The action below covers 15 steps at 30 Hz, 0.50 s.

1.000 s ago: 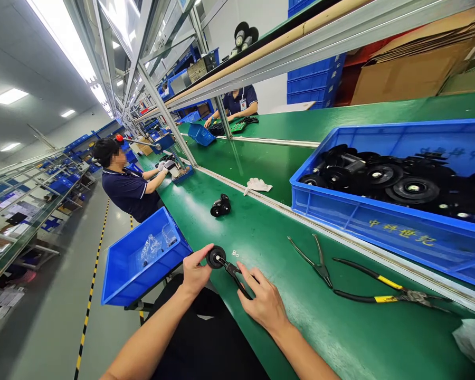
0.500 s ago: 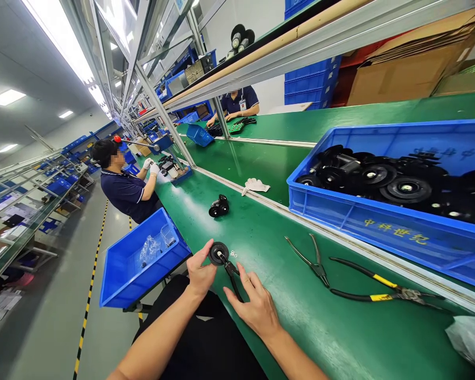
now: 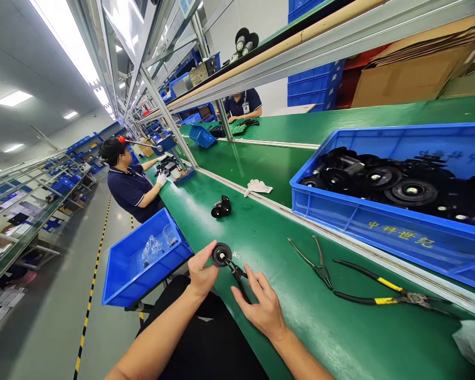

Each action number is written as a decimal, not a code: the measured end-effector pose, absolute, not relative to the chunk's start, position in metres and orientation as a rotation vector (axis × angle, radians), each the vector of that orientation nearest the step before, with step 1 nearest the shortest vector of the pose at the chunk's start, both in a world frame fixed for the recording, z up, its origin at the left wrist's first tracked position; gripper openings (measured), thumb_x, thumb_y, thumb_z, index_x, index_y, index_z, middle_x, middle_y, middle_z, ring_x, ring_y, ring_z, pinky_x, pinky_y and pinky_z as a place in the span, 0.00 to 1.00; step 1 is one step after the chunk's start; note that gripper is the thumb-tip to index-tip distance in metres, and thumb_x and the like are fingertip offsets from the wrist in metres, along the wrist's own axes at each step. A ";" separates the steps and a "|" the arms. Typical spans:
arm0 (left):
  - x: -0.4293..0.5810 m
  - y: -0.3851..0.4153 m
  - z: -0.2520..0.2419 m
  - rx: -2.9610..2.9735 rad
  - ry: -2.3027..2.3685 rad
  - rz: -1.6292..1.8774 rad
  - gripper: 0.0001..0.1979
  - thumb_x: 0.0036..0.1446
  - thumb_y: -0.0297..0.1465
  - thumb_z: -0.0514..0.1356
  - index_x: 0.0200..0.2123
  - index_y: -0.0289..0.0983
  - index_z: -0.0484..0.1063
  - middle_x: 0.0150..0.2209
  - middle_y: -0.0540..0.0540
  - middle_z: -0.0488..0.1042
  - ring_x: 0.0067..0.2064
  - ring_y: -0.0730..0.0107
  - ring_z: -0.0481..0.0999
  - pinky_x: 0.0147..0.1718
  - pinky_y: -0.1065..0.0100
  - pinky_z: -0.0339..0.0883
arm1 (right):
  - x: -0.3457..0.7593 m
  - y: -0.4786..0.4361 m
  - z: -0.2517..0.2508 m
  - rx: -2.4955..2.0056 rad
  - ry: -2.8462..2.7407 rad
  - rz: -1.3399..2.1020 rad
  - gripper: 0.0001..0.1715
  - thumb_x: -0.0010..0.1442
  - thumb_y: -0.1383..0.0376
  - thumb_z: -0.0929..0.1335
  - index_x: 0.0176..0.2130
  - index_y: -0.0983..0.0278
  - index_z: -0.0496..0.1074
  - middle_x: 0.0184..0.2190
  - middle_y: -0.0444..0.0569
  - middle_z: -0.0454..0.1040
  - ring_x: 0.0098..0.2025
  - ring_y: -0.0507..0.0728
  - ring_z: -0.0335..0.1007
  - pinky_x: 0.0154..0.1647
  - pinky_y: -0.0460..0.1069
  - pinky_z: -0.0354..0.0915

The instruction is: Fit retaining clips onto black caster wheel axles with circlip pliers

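My left hand grips a black wheel with a pale metal centre, holding it up over the bench's front edge. In my right hand is a pair of dark circlip pliers, fingers and thumb round its handles. The plier tips lie close to the wheel's centre; whether they touch it I cannot tell. Small shiny rings lie on the green bench just behind the pliers. Farther back stands a black wheeled part.
At right, two more pliers, one bare metal and one yellow-banded, lie before a blue crate of black wheels. A white glove rests by the rail. Left is a blue bin. Co-workers sit farther along.
The plier tips have drawn back from the wheel's centre, down and right with my right hand. The wheel now faces me more fully. The near co-worker's hands have moved apart.
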State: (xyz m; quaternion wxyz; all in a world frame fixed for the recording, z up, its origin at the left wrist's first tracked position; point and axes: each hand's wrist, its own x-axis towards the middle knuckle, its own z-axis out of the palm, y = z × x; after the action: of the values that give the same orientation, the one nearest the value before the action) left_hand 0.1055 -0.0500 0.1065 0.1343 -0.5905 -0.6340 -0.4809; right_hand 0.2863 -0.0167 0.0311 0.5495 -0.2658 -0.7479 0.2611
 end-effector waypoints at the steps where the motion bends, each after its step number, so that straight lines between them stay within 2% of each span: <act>1: 0.106 -0.049 0.108 -1.711 -1.835 -1.384 0.22 0.57 0.23 0.64 0.54 0.38 0.81 0.48 0.43 0.86 0.46 0.56 0.87 0.47 0.59 0.85 | 0.287 -0.016 0.032 -0.618 -1.759 0.620 0.41 0.67 0.65 0.69 0.74 0.57 0.55 0.38 0.49 0.70 0.36 0.56 0.75 0.38 0.50 0.76; 15: 0.107 -0.051 0.108 -1.754 -1.815 -1.358 0.22 0.57 0.21 0.64 0.55 0.39 0.80 0.49 0.43 0.85 0.47 0.56 0.87 0.48 0.58 0.85 | 0.287 -0.014 0.035 -0.591 -1.773 0.639 0.42 0.67 0.67 0.70 0.74 0.57 0.55 0.36 0.47 0.69 0.35 0.55 0.73 0.36 0.50 0.75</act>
State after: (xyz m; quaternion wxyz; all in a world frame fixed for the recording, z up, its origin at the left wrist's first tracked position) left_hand 0.1066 -0.0507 0.1081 0.1372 -0.6063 -0.6272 -0.4693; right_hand 0.2874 -0.0145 0.0351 0.5507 -0.2495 -0.7493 0.2702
